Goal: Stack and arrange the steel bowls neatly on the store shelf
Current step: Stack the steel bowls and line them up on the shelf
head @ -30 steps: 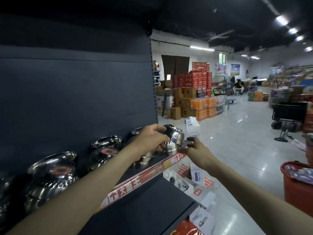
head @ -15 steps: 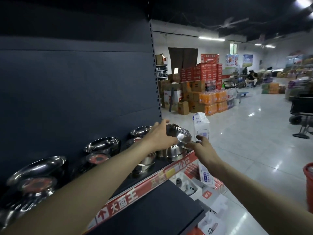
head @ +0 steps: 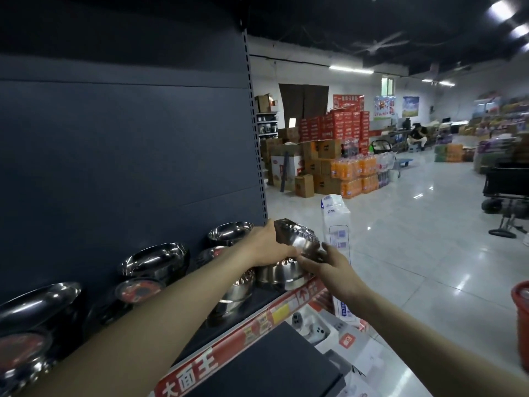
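A ribbed steel bowl is held tilted on its side, outer wall toward the camera, just above the right end of the shelf. It is gripped by the left hand, with fingers curled over the upper rim and the thumb tucked under the lower edge. The right hand is set against the bowl's lower right side, its fingers fairly straight and touching the wall, thumb raised beside it; no curl round the bowl is seen. Directly below, a second bowl is stood upright at the shelf's front edge; whether the two touch cannot be told. A short stack of bowls is seen just left of it, and a back bowl sits near the dark back panel. Further left, a wider bowl and a large bowl are lined along the shelf, blurred. A red price strip is fixed along the shelf front. A white pack is stood upright just beyond the hands. A red basket is cut off at the right edge. Stacked cartons are seen well apart on the tiled floor.
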Motion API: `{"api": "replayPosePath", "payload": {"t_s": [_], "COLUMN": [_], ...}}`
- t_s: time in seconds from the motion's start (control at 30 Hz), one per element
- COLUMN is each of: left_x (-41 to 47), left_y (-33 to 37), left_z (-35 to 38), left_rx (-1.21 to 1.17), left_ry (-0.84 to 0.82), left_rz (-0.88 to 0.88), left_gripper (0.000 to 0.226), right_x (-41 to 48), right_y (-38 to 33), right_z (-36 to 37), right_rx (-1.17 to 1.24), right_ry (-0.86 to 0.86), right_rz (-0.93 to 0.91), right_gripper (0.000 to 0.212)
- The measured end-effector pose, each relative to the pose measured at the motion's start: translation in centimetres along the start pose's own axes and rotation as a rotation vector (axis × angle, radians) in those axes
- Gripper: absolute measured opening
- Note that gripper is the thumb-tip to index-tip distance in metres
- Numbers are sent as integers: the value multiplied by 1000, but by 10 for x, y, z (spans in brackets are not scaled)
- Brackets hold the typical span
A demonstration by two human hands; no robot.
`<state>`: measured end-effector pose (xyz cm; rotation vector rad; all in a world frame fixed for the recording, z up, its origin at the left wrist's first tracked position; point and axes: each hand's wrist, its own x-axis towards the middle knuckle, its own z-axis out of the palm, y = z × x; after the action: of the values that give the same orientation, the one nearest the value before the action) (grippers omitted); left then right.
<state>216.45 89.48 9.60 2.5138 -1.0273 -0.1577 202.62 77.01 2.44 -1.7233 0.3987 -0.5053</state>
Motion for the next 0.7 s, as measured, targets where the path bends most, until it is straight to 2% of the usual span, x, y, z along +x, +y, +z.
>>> {"api": "replayPosePath", "payload": {"t_s": [0.27,0.43,0.5,0.6,0.7], "left_x": [-12,-30,-42,-65,-90], "left_y": [-3,5,5,0,-10], "left_z": [-2,-21,-30,-44,-55], "left_rx": [-74,-175,-248,-324,-374], "left_ry": [154,317,391,446,483], "left_rz": [94,109,121,134,159], "left_gripper": [67,64,60,60,54], "right_x": [-2,-3,-8,-22,-38], "right_y": [-6,-37,-50,-71,-87], "right_z": [13,10,11,18,29], "right_rx": [-14,-25,-46,-77,-114], "right_ry": [88,124,141,148,153], "right_rz": [-149,-245,-305,-398,-455], "right_gripper": [62,42,53,82,77]}}
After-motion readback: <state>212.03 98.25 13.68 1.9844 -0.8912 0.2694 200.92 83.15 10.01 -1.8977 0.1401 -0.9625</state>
